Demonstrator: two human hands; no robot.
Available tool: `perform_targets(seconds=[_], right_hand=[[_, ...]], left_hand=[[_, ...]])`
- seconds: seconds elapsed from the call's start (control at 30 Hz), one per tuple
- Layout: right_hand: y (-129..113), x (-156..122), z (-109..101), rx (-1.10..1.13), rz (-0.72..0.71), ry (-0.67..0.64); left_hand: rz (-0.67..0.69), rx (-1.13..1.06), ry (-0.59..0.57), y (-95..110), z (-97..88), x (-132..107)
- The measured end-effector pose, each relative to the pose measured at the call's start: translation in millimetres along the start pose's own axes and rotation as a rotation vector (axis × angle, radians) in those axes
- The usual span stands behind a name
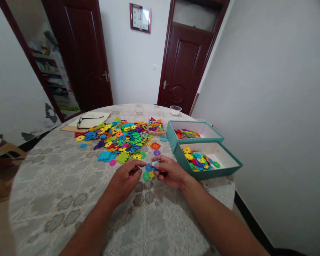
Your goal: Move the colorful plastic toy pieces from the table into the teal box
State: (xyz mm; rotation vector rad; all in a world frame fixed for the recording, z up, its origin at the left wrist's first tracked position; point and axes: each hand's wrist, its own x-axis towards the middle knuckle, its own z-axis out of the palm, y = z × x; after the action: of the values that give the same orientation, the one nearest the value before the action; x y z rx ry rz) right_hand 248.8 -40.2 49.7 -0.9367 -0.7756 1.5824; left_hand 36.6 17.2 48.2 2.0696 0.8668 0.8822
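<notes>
My left hand (126, 179) hovers low over the table, its index finger and thumb apart. A bit of pink (131, 176) peeks out by its curled fingers; whether it is held I cannot tell. Just to the right, my right hand (170, 172) is closed around several notched plastic discs, with light blue (155, 163) and orange showing among the fingers. Between the hands lie a blue disc (148, 167), a green disc (146, 176) and a yellow piece (152, 175). Beyond them are a purple disc (156, 153) and an orange gear-shaped piece (155, 146).
A large heap of colourful plastic pieces (122, 137) spreads across the table's (77, 185) far left. Beside it stands a small clear box (156, 133) of pieces. Two teal boxes (216, 175) with pieces sit at right. Glasses (81, 121) rest on paper; a clear bowl (175, 110) stands behind.
</notes>
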Motion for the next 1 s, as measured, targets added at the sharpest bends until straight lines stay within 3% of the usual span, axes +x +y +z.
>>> perform_targets(seconds=[0.17,0.27,0.43,0.57,0.67,0.73,0.83,0.9,1.0], right_hand=[[-59.0,-42.5,-30.2,-0.272,-0.362,0.309],[-85.3,-59.1,-65.0,-0.586,-0.445,0.596],[-92.7,-61.9,-107.7,-1.128,-0.403,0.880],[-83.9,-58.4,-99.3,-1.418,-0.478,0.954],[-74.7,-56.6,-65.4,-1.383,-0.576,0.863],[-64.4,-52.7,-37.9,-1.367,-0.574,0.606],[-40.2,-38.7,-7.5,-1.450,-0.425,0.148],[-21.3,-25.2,-0.1,-1.529,-0.327,-0.010],[1.4,-5.8,-4.3,-1.649,-0.213,-0.065]], left_hand=[[-0.250,0.045,0.189,-8.7,-18.6,3.8],[-0.308,0.075,0.243,-18.4,-29.8,5.4],[-0.281,0.187,0.186,-22.1,-34.9,2.9],[-0.240,0.215,0.019,-14.8,-25.9,0.2],[-0.238,0.284,-0.121,-10.3,-14.2,-1.7],[-0.221,0.339,-0.162,-9.6,-4.5,-3.1],[-0.164,0.392,-0.161,-11.3,10.8,-6.2],[-0.131,0.444,-0.180,-12.8,19.2,-8.5],[-0.110,0.558,-0.234,-14.3,27.1,-10.9]])
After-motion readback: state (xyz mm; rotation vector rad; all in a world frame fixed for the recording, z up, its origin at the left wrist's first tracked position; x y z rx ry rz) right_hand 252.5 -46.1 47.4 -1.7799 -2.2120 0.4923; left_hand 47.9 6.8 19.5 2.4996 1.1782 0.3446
